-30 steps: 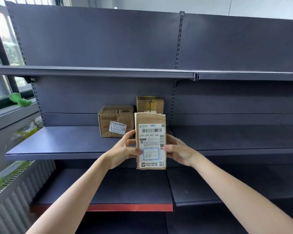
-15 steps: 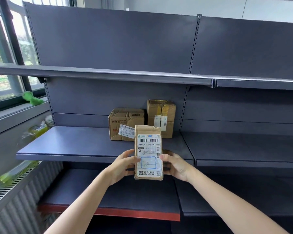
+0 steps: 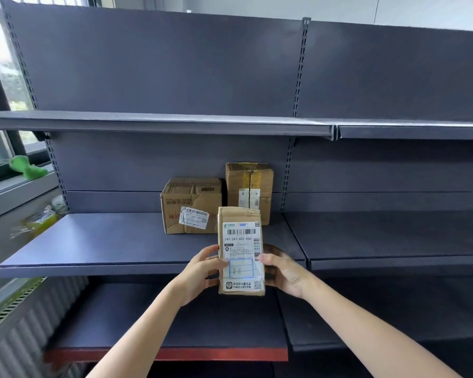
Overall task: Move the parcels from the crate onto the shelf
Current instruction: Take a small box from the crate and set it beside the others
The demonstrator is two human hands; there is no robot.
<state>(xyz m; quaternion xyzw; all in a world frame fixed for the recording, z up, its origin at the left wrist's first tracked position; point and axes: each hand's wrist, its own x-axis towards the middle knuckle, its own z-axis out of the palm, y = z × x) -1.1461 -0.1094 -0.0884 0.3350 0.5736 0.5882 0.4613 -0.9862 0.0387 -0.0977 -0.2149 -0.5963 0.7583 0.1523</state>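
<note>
Head view: dark grey metal shelving unit with several boards, seen from the front, both forearms reaching in from below.
Landmark: middle shelf board of the dark grey unit (image 3: 99, 241), front lip roughly level with the hands.
Held parcel: narrow brown cardboard parcel with a white printed shipping label (image 3: 241, 251), upright, label toward the camera, lower half in front of and below the board's lip, upper half showing against the board's top; not yet resting on it.
Left hand (image 3: 200, 272): curled round the parcel's left edge, thumb on the label side, other fingers hidden behind.
Right hand (image 3: 283, 271): clasps the right edge the same way, thumb tip on the label's margin.
Already shelved: squat brown cardboard box with a crumpled white label (image 3: 191, 205) toward the back of the same board; taller brown taped cardboard box (image 3: 250, 190) just right of it, against the back panel, the two close or touching.
Crate: out of view.
Step in hand: carrying the third parcel up to the board, judged partway through placement.
Next move calls for: lifting the bottom edge clear over the lip, pushing forward onto the bare stretch in front of the two boxes, setting down flat on its base or back, then loosening both grips.
Risk: narrow upright parcel likely to tip if released standing.
</note>
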